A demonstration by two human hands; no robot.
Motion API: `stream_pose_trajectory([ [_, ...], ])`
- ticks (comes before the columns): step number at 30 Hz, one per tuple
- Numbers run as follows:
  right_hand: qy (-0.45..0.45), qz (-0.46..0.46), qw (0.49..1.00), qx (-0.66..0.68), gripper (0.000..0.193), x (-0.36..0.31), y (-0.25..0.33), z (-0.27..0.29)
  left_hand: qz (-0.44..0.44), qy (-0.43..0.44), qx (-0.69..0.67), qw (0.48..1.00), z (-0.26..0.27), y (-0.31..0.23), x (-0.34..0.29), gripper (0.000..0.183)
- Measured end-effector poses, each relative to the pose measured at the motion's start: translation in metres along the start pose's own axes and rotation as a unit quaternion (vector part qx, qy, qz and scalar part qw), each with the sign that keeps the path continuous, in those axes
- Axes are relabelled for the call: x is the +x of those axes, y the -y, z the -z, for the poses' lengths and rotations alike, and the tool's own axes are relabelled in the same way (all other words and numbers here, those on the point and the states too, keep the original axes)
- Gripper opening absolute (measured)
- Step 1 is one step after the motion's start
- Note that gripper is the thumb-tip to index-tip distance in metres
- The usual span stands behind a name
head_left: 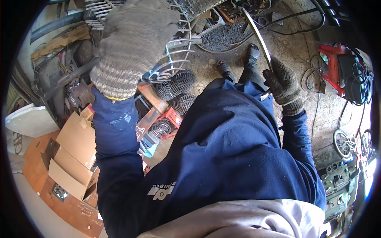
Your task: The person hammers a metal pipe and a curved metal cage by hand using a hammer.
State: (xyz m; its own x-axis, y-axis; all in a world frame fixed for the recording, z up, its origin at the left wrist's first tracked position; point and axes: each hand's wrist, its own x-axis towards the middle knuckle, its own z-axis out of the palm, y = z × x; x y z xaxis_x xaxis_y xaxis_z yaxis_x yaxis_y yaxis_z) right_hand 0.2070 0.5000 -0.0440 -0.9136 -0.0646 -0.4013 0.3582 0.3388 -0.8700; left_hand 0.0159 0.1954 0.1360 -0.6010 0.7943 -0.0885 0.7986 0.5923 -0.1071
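Observation:
Close to the camera at upper left is my left hand (137, 43) in a thick grey knit glove. It looks closed, but its fingers face away, so what they hold is hidden. A round metal wire frame (186, 50) with many curved prongs shows on both sides of it; whether the hand touches it I cannot tell. My right hand (285, 83), gloved too, is closed around a long, narrow, slightly curved metal bar (257, 33). The bar slants up and left from the fist, and a short end (266, 95) pokes out below.
Wire coils (176, 85) lie below the frame, beside a red crate (171, 117). An open cardboard box (73, 156) stands on a brown board (37, 158) at left. Cables and a red machine (332, 67) are at right, with a bicycle wheel (343, 143) lower down. Scrap metal crowds the upper left.

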Motion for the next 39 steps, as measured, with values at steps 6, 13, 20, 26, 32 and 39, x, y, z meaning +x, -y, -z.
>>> stream_pose_trajectory([
  [6, 0.059, 0.090, 0.988, -0.112, 0.039, 0.028, 0.029, 0.045, 0.070, 0.083, 0.060, 0.992, -0.017, -0.024, 0.024, 0.038],
  [13, 0.110, 0.172, 0.966, -0.157, 0.051, 0.059, 0.038, 0.062, 0.209, 0.051, 0.136, 0.967, -0.040, -0.051, 0.035, 0.049],
  [20, 0.116, 0.234, 0.944, -0.200, 0.032, 0.061, 0.058, 0.082, 0.304, 0.092, 0.133, 0.939, -0.034, -0.072, 0.044, 0.053],
  [26, 0.110, 0.256, 0.942, -0.185, 0.054, 0.077, 0.063, 0.086, 0.299, 0.060, 0.138, 0.942, -0.043, -0.066, 0.042, 0.051],
  [32, 0.066, 0.321, 0.935, -0.138, 0.054, 0.096, 0.061, 0.072, 0.257, -0.078, 0.080, 0.960, -0.033, -0.054, 0.029, 0.044],
  [39, -0.023, 0.420, 0.875, -0.239, 0.053, 0.122, 0.079, 0.059, 0.322, -0.229, 0.011, 0.919, 0.000, 0.000, -0.022, 0.044],
])
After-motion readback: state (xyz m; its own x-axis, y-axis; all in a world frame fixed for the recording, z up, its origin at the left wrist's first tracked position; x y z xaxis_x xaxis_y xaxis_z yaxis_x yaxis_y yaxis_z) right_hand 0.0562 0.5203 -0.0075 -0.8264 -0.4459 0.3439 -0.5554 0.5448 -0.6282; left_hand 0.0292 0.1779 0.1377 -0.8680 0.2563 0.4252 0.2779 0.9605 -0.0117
